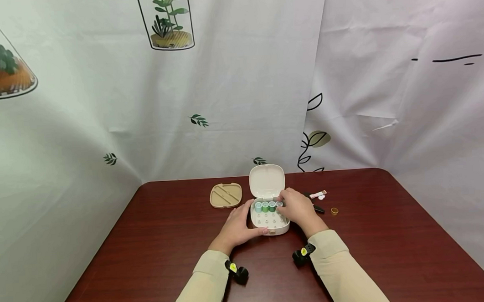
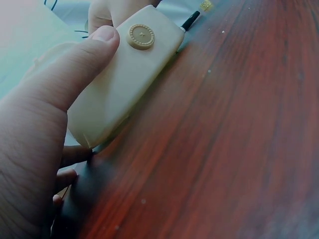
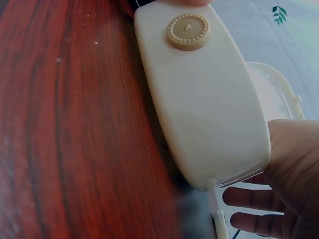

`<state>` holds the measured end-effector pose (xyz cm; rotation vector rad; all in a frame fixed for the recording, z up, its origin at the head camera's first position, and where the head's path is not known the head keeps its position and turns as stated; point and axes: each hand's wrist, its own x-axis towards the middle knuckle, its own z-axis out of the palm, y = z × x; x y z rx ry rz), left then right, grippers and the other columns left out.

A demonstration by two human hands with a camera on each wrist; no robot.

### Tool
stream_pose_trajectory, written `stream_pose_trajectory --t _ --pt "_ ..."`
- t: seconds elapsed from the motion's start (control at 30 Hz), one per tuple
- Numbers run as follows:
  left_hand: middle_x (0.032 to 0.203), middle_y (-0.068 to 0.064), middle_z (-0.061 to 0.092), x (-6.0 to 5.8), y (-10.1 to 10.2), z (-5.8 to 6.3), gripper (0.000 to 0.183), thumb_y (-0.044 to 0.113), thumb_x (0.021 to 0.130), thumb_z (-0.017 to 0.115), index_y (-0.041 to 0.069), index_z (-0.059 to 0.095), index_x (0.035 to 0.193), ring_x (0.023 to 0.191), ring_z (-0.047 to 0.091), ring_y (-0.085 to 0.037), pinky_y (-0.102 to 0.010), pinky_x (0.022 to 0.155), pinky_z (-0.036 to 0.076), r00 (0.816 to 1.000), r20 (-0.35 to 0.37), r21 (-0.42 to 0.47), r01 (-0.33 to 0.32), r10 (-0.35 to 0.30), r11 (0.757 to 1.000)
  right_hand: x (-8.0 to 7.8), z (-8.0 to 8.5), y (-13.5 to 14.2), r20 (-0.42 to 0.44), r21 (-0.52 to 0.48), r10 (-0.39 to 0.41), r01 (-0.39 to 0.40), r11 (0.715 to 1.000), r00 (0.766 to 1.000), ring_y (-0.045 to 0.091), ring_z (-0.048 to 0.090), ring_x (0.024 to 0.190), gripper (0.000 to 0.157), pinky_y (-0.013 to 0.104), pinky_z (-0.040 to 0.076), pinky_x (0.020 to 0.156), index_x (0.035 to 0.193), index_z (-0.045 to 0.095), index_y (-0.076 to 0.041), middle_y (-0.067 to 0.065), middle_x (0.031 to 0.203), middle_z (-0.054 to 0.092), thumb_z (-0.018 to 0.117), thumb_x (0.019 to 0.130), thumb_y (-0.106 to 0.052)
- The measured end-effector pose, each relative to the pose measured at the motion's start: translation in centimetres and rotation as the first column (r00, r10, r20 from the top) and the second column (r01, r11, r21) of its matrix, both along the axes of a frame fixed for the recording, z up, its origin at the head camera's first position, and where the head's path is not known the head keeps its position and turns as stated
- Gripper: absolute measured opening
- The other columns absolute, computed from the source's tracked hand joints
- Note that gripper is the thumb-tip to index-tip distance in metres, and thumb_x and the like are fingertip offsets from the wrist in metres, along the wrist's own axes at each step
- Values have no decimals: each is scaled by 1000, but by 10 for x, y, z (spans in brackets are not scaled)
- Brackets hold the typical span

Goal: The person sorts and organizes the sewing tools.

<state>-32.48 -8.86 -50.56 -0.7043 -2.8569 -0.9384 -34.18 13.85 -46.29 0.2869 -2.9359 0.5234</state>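
A cream sewing box stands with its lid raised, a round button-shaped catch on its front. Inside, a row of blue and green thread spools sits at the back, with bare pegs in front. My left hand holds the box from the left, thumb against the front wall beside the catch. Over the right end of the row, my right hand pinches a pale thread spool. Its other fingers extend along the box's right side.
A tan divided tray lies to the box's left. Beyond my right hand are a black-handled tool, a small white and pink item and a gold ring-shaped thimble. A patterned cloth hangs behind the table.
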Motion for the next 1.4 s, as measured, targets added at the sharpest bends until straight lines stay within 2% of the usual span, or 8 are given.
stream_pose_trajectory --t 0.23,0.4,0.57,0.7,0.87,1.07,1.2,1.4 --pt "156 -1 42 0 -1 1 104 72 77 72 20 32 159 144 39 -23 -50 120 24 1000 -1 -7 -1 1 1000 -1 -2 1 4 -44 24 -24 999 1000 20 60 83 21 45 52 73 98 65 -18 2 104 63 81 86 -22" --pt "157 -1 42 0 -1 0 104 72 78 72 19 33 159 144 39 -23 -50 120 24 1000 -1 -5 -1 1 1000 -2 0 9 41 -181 65 -56 982 997 19 56 79 27 40 49 71 103 59 -15 2 94 62 79 87 -23" --pt "155 0 44 2 0 2 104 73 77 71 20 33 158 143 40 -22 -51 120 25 1000 -4 4 10 -10 1000 -1 -7 25 55 -397 131 -99 912 990 21 64 95 34 43 54 86 118 58 -9 6 107 68 70 96 -32" --pt "155 -2 45 3 0 4 103 72 78 72 19 34 158 143 41 -23 -53 119 26 1000 -16 14 22 -22 1000 3 -15 34 65 -489 195 -139 861 979 30 63 117 47 51 50 100 132 57 -7 12 126 65 66 98 -37" --pt "156 -4 44 4 -2 5 101 68 80 72 18 33 158 143 40 -25 -53 118 27 1000 -17 23 24 -24 999 8 -22 38 122 -489 307 -212 846 944 33 50 133 74 57 41 108 151 42 -8 15 146 52 73 92 -40" --pt "156 -7 43 5 -3 5 100 64 81 73 13 34 158 143 40 -27 -54 118 27 999 -27 43 43 -41 998 11 -27 33 160 -479 376 -261 838 913 35 42 138 112 59 33 112 158 25 -6 19 153 41 89 73 -41" --pt "155 -7 45 6 -3 4 100 63 80 74 11 35 157 142 42 -27 -54 117 28 999 -34 62 42 -40 997 12 -31 31 136 -462 382 -283 840 914 36 42 137 122 60 31 113 159 23 -6 18 151 42 94 65 -42" --pt "155 -9 44 5 -4 5 102 62 80 75 9 33 157 142 41 -29 -55 117 28 999 -22 68 48 -46 997 15 -35 29 77 -449 351 -282 848 933 34 45 135 121 60 34 111 157 29 -8 16 148 46 94 62 -45"
